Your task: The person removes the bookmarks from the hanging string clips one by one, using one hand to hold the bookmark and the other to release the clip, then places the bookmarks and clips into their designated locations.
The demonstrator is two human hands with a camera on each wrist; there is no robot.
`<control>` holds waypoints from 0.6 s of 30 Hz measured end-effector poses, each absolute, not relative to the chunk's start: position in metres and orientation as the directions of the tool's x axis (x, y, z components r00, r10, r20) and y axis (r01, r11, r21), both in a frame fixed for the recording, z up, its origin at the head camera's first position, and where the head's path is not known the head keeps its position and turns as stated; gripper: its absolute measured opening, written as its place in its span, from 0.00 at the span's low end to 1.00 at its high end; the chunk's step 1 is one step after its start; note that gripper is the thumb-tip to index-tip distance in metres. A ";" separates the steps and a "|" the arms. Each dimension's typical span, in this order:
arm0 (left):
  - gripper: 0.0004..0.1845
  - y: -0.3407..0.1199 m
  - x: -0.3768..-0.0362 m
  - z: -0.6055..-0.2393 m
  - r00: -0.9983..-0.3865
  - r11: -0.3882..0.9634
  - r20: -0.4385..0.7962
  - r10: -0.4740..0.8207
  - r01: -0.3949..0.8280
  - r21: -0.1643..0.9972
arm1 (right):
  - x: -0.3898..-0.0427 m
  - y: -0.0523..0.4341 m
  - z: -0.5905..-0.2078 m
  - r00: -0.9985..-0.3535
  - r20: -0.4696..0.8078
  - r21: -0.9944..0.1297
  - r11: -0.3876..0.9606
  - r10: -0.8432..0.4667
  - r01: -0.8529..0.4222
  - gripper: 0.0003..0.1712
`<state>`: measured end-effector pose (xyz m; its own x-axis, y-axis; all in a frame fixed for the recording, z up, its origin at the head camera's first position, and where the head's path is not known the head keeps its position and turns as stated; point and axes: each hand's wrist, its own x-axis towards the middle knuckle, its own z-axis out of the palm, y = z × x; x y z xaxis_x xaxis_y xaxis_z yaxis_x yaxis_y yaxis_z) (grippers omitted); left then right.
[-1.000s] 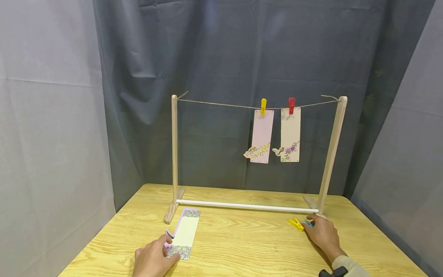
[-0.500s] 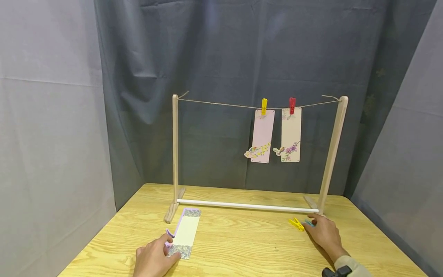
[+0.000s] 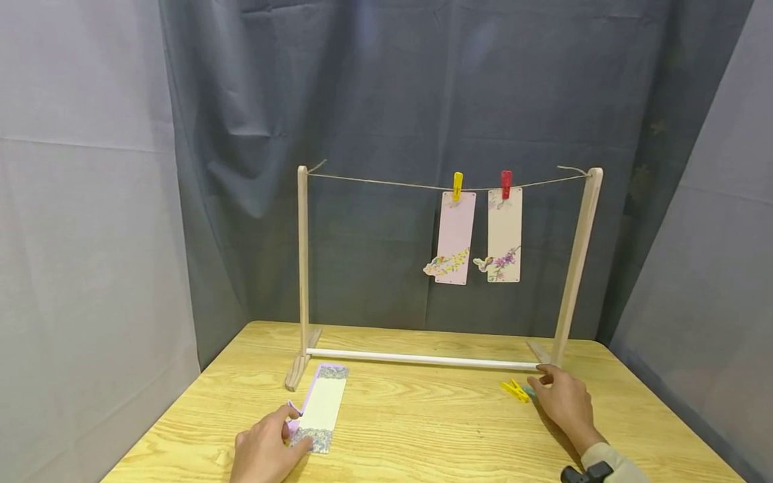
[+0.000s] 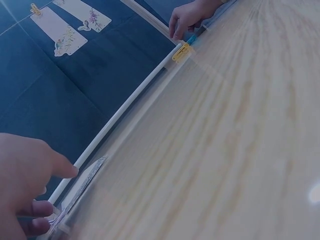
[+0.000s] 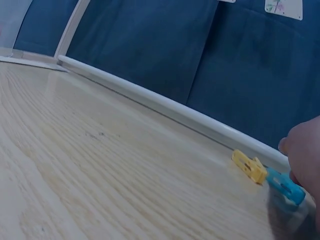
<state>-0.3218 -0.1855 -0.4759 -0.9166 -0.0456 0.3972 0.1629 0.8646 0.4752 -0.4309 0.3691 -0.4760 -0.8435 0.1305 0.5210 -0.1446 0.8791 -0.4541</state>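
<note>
In the head view my left hand (image 3: 268, 443) is at the near end of a cream bookmark (image 3: 324, 402) with grey lace-patterned ends and a purple edge, flat on the table. Its fingers are at the left side and the thumb over the lower lace band. In the left wrist view the thumb of that hand stretches out, straight, above the card. My right hand (image 3: 566, 406) is low over a blue clothespin (image 5: 285, 186), fingers loosely bent and partly hiding it. A yellow clothespin (image 3: 515, 390) lies right beside the blue one.
A wooden frame (image 3: 304, 268) carries a string (image 3: 374, 180) and a white bottom bar (image 3: 423, 359). From the string hang a pink bookmark (image 3: 455, 231) under a yellow clothespin (image 3: 457, 186) and a cream floral bookmark (image 3: 504, 231) under a red clothespin (image 3: 506, 184). Curtains surround the table (image 3: 410, 429).
My right hand has shifted slightly forward, and the blue clothespin now shows closer to the yellow one, left of the thumb. My left hand and its bookmark stay in place.
</note>
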 end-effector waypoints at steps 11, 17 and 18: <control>0.23 -0.185 -0.325 -0.473 -0.888 0.846 0.456 -0.061 0.196 0.496 | -0.427 0.354 -0.459 -0.794 0.592 -0.478 0.853 0.136 -0.210 0.25; 0.22 -0.185 -0.325 -0.467 -0.879 0.855 0.474 -0.052 0.205 0.476 | -0.424 0.343 -0.446 -0.746 0.652 -0.511 0.807 0.139 -0.297 0.24; 0.22 -0.184 -0.326 -0.466 -0.880 0.854 0.473 -0.045 0.212 0.476 | -0.423 0.341 -0.443 -0.745 0.653 -0.521 0.794 0.135 -0.313 0.24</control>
<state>-0.3260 -0.1839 -0.4657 -0.8798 -0.0447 0.4732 0.2125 0.8536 0.4757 -0.4233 0.3415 -0.4434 -0.7449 0.1354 0.6533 -0.3127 0.7942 -0.5211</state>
